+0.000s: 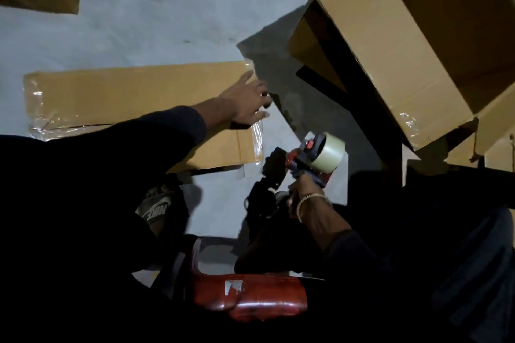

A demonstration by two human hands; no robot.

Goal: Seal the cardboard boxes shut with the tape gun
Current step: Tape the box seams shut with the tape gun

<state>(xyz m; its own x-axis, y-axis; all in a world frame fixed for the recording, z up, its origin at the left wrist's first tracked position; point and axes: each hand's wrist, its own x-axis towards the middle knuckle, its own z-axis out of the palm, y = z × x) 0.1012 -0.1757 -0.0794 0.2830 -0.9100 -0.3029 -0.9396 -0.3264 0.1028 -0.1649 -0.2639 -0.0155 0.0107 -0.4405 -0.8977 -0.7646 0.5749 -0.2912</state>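
Fingers (pixel 260 92) over flat taped box (pixel 133 97); open boxes (pixel 390 36) and red stool (pixel 250 301) nearby.

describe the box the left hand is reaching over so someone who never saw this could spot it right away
Start at the grey floor. The flat box lies left of centre, under the left hand, with clear tape shining at its ends. Unlike the big open box tilted at upper right, it lies low and closed.

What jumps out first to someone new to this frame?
The left hand stretches out, fingers straight, over the right end of the flat taped cardboard box on the grey floor. Lower right of it, the right hand grips a red tape gun with its clear roll. An open cardboard box looms upper right.
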